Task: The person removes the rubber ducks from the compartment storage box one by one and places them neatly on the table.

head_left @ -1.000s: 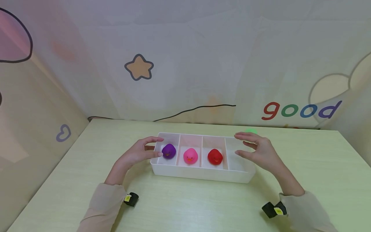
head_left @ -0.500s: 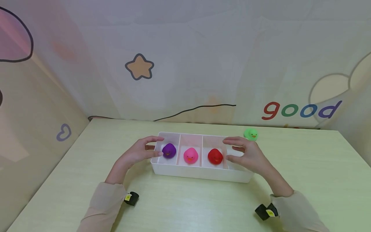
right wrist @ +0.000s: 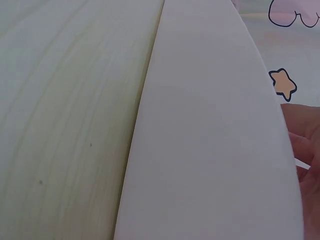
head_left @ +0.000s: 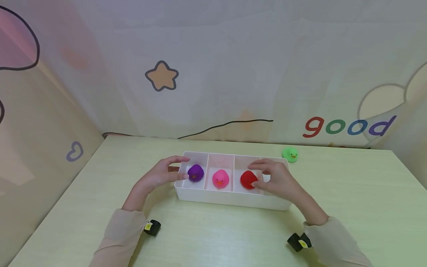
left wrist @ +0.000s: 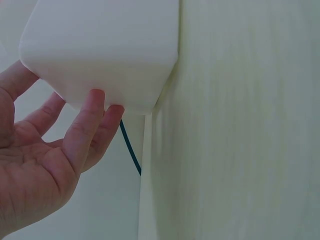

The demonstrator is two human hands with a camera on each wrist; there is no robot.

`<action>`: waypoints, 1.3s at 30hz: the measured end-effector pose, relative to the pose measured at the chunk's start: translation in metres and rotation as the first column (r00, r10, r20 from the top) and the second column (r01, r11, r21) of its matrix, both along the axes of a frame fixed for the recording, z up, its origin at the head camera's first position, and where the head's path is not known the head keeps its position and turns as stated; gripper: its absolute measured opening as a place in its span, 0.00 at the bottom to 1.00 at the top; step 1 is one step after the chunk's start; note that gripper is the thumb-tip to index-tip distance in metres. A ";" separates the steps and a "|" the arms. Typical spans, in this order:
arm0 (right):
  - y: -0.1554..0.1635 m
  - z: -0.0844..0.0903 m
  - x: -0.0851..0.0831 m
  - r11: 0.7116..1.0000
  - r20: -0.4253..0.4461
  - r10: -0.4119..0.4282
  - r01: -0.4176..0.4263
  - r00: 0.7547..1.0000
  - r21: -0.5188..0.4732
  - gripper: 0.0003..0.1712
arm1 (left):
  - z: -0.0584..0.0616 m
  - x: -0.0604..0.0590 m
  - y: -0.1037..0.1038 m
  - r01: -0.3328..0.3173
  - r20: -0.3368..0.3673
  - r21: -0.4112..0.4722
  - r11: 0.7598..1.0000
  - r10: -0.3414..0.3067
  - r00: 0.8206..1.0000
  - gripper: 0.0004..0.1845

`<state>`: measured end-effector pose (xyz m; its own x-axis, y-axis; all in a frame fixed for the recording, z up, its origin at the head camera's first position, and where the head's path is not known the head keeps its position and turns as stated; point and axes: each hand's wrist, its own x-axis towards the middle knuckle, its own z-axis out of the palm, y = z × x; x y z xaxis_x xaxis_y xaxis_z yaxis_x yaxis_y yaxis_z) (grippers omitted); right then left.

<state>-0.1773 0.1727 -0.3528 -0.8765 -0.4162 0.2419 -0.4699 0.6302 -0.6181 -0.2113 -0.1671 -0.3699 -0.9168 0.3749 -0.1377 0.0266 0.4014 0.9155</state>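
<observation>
Left hand (head_left: 156, 175), fingers parted, against tray (head_left: 230, 200) by purple duck (head_left: 196, 171); right hand (head_left: 279, 181), likewise parted, at red duck (head_left: 247, 179); green duck (head_left: 290, 155) beyond.

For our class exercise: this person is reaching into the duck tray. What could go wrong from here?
1. The right hand is at the red duck, without a clearly closed grip; a clumsy pinch might let it slip.
2. The left hand sits close to the purple duck and could nudge it.
3. The green duck stands just behind the white tray; pushing the tray backward might knock it.
</observation>
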 end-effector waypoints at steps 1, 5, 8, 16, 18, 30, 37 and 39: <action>-0.002 0.000 0.000 1.000 0.003 -0.002 0.002 1.000 0.017 0.24 | 0.000 0.000 0.000 0.000 0.002 0.003 1.000 0.000 1.000 0.30; -0.008 0.002 -0.001 0.997 0.014 -0.005 0.003 1.000 0.081 0.23 | 0.001 0.000 0.000 0.000 0.003 0.008 1.000 0.000 1.000 0.30; -0.012 0.003 -0.002 0.989 0.014 0.005 -0.007 1.000 0.151 0.22 | 0.001 0.001 0.001 -0.002 0.001 0.004 1.000 0.002 1.000 0.30; -0.025 0.005 -0.007 0.946 0.026 0.020 -0.028 0.999 0.322 0.19 | 0.003 0.002 0.001 -0.007 0.000 0.002 1.000 0.007 1.000 0.30; -0.027 0.005 -0.009 0.935 0.013 0.020 -0.024 1.000 0.353 0.19 | 0.003 0.002 0.001 -0.004 0.000 0.006 1.000 0.004 1.000 0.30; -0.028 0.003 -0.012 0.925 -0.029 0.045 -0.031 0.999 0.378 0.14 | 0.002 0.001 0.001 -0.007 0.012 0.006 1.000 0.007 1.000 0.30; -0.022 0.005 -0.007 0.966 -0.003 -0.003 0.004 1.000 0.260 0.15 | 0.002 0.001 0.001 -0.005 0.008 0.004 1.000 0.005 1.000 0.30; -0.020 0.005 -0.005 0.973 -0.009 -0.007 0.009 1.000 0.229 0.16 | 0.002 0.001 0.001 -0.006 0.009 0.005 1.000 0.006 1.000 0.30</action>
<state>-0.1827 0.1524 -0.3478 -0.8784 -0.4543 0.1486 -0.4688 0.7582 -0.4532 -0.2102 -0.1661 -0.3677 -0.9177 0.3701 -0.1444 0.0155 0.3967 0.9178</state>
